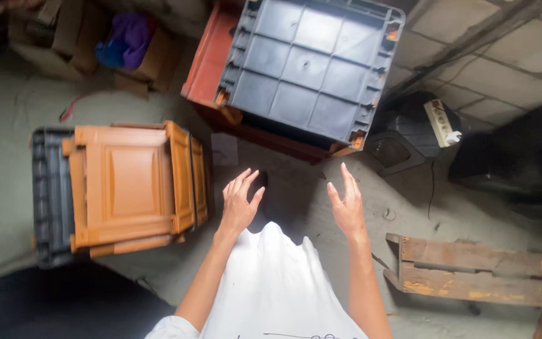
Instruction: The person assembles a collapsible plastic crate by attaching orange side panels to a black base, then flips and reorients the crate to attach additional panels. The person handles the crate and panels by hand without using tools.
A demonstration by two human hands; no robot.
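My left hand (239,202) is raised with fingers spread and holds nothing. It hovers just right of a grey crate with orange lid flaps (127,185) on the floor. My right hand (347,206) is also spread and empty, palm turned inward. Both hands point toward a large overturned grey crate (312,63) that rests on an orange-red crate (211,56) ahead of me. A white garment (277,282) covers my front below the hands.
Cardboard boxes (64,37) with a blue and purple cloth (125,39) lie at the far left. A white power strip (441,122) sits on a dark object at the right. A worn wooden pallet piece (472,270) lies at the lower right on the concrete floor.
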